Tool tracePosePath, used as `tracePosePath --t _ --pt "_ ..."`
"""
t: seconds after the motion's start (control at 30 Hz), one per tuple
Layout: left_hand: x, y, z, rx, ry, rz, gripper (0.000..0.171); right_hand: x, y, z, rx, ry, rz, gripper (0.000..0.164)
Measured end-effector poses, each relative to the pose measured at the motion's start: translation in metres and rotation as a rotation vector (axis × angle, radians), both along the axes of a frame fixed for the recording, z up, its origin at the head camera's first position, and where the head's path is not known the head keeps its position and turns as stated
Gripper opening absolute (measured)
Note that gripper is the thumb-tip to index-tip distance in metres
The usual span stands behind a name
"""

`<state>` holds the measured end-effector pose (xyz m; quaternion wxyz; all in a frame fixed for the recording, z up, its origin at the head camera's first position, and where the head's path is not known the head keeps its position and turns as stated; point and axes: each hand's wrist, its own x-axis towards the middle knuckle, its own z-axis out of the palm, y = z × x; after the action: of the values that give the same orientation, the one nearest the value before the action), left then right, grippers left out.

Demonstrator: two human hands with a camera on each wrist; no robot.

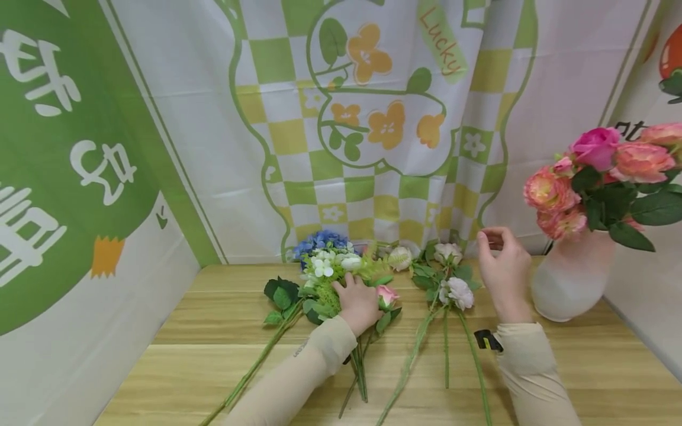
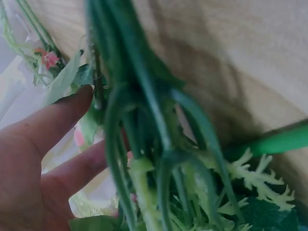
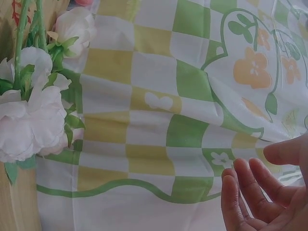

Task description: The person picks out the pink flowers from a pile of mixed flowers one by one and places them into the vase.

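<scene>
In the head view my left hand (image 1: 359, 302) lies over a mixed bunch of artificial flowers, its fingers among the leaves. The bunch shows blue hydrangea (image 1: 321, 242), white blossoms (image 1: 322, 264) and green foliage (image 1: 326, 296); a pink rose (image 1: 387, 294) is just right of the hand. Up close in the left wrist view, thumb and finger stand apart beside green stems (image 2: 144, 110), the fingertips partly hidden behind them. My right hand (image 1: 505, 269) is raised between the white flowers (image 1: 457, 293) and the vase, holding nothing; its fingers are loosely bent in the right wrist view.
A pale vase (image 1: 572, 278) with pink and coral flowers (image 1: 594, 148) stands at the right. Long green stems (image 1: 253, 370) with dark leaves lie left of the bunch. A checked cloth (image 1: 373, 177) hangs behind the wooden table (image 1: 176, 349).
</scene>
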<state>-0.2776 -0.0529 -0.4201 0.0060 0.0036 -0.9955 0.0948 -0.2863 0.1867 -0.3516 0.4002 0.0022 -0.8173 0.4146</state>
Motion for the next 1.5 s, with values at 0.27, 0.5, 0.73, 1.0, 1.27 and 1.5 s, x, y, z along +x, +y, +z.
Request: tracePosePath --t 0.27,0.5,0.73,1.0,1.27,1.5 --pt "-0.001 0.004 -0.005 0.077 0.032 -0.034 0.038 0.002 -0.001 -0.002 0.021 -0.010 0.009 0.027" --pt "-0.003 0.005 -0.008 0.222 0.027 -0.057 0.031 0.000 -0.002 -0.006 0.037 -0.012 0.010 0.026" --pt "-0.004 -0.001 -0.010 0.301 0.051 -0.069 0.034 -0.002 -0.003 -0.008 0.034 0.005 -0.002 0.024" --pt "0.000 -0.017 0.001 0.454 0.105 -0.081 0.044 -0.002 -0.004 -0.008 0.042 0.008 0.012 0.024" --pt "0.002 -0.035 0.016 0.672 0.122 -0.069 0.039 -0.002 -0.005 -0.009 0.048 0.004 0.013 0.024" --pt "-0.004 -0.053 0.030 0.851 0.136 -0.052 0.013 -0.004 -0.007 -0.008 0.057 0.020 0.018 0.022"
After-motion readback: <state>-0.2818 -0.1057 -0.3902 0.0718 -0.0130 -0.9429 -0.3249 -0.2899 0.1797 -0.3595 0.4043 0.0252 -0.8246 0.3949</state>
